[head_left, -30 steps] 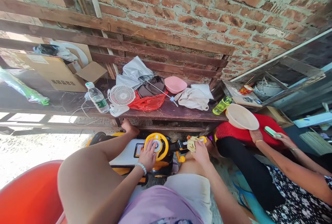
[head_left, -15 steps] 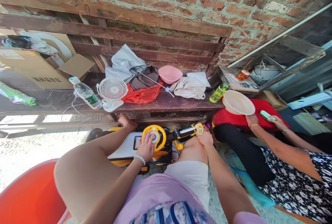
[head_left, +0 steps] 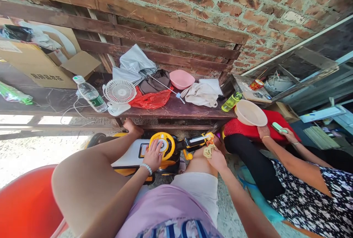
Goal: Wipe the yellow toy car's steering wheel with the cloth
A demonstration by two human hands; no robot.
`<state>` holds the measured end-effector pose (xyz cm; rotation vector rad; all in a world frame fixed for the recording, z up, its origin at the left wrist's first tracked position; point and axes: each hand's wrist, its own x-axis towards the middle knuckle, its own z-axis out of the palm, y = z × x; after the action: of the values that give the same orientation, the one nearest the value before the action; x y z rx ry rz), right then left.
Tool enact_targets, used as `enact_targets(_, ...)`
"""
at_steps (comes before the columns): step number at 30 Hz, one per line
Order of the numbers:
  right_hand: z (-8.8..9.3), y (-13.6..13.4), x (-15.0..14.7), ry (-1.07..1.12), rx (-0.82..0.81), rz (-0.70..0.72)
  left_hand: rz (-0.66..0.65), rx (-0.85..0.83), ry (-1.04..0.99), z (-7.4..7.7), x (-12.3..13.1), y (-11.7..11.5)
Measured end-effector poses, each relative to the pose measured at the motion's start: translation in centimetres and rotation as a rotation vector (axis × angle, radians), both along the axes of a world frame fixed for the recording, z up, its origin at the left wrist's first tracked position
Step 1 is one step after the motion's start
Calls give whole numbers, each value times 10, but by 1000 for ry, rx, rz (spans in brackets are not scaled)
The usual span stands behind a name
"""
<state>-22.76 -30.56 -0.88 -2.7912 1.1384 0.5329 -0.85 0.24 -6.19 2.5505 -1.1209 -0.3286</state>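
My left hand (head_left: 153, 156) lies over the left side of a yellow toy steering wheel (head_left: 173, 149), its fingers stretched out toward the hub. The wheel belongs to a white, black and yellow ride-on toy car (head_left: 128, 154) beneath the bench edge. Above my right knee, my right hand (head_left: 217, 160) is closed on a crumpled pale yellow cloth-like piece (head_left: 209, 151). Just beyond that piece is the yellow end of the toy's black handle bar (head_left: 195, 141). My fingertips are partly hidden behind the crumpled piece.
A dark wooden bench (head_left: 165, 112) holds a white fan (head_left: 120, 91), a water bottle (head_left: 92, 94), an umbrella (head_left: 135, 61), a pink basin (head_left: 182, 79) and a green bottle (head_left: 231, 102). At right, another person's hand (head_left: 263, 132) touches a cream basin (head_left: 250, 113); their other hand holds a pale green object (head_left: 279, 127).
My right hand has drawn slightly down with the crumpled piece, away from the handle bar's end. My left hand stays on the wheel. The whole view has shifted a little.
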Motion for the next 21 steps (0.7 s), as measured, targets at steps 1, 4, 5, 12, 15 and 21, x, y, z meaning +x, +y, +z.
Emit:
enact_targets(1,4,14,-3,30,-15,62,-2,2,5,0,0,0)
enact_targets(4,11,54,-3,87,21,254,-3,-2,11,1,0,0)
enact_targets(5,10,65,0,93,51,327,0,-5,12,1,0,0)
enact_targets(12,-6,45,39,89,100,429,11,-42,9,-1,0,1)
enact_targets(15,-11,2,47,53,25,263,-7,-44,11,-3,1,2)
enact_targets(21,-14,-49,40,-210,-3,-129,5,-84,-2,-12,2,3)
